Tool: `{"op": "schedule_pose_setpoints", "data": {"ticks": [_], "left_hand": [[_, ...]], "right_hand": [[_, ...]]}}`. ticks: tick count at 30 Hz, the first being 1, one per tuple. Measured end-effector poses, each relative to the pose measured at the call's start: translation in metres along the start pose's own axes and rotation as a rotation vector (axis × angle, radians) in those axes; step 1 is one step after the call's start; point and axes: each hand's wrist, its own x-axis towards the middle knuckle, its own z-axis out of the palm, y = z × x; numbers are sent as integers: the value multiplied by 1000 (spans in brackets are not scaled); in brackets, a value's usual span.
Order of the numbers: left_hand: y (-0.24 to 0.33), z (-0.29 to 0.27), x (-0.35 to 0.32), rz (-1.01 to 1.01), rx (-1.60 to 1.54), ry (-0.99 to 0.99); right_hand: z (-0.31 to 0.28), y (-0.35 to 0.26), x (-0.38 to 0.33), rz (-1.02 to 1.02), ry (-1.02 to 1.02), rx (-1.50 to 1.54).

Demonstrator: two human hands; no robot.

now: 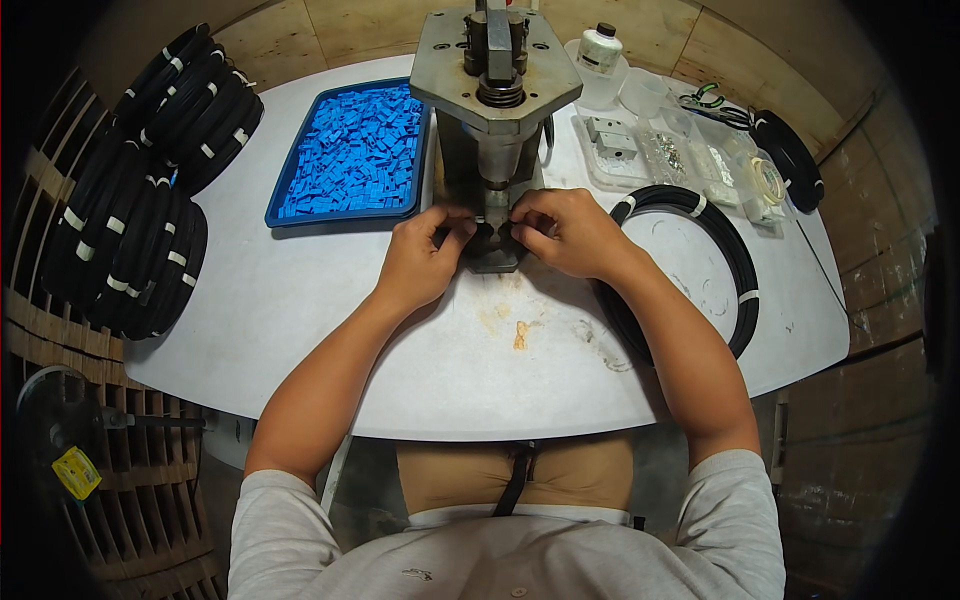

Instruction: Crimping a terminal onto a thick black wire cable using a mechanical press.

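A grey metal bench press [496, 110] stands at the far middle of the white table, its ram pointing down at a small metal die [494, 238] on the base. My left hand [426, 252] is at the left side of the die, thumb and index finger pinched together. At the right side, my right hand [572, 232] is closed in a similar pinch. What lies between the fingertips of either hand is too small and dark to name. Under my right forearm lies a coil of black cable [745, 270] bound with white tape.
A blue tray [275, 215] full of small blue plastic pieces sits left of the press. Taped black coils [130, 250] are stacked at the left edge. Back right are a bottle [600, 50], metal blocks [612, 138], clear bins of small parts [668, 155], green-handled pliers [708, 97] and another black coil [787, 160].
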Motion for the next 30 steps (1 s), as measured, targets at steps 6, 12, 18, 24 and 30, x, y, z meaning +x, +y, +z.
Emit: {"op": "schedule_pose_setpoints", "data": {"ticks": [6,12,18,24,30], "left_hand": [[-3,0,0,16,-10,2],[-1,0,0,4,0,-5],[-2,0,0,2,-17,-5],[2,-1,0,-8,3,-12],[0,-1,0,6,-15,-7]], "right_hand": [[0,1,0,-6,2,-11],[0,1,0,-4,0,-13],[0,0,0,0,-5,-6],[1,2,0,-8,1,-1],[1,2,0,-8,0,9]]}}
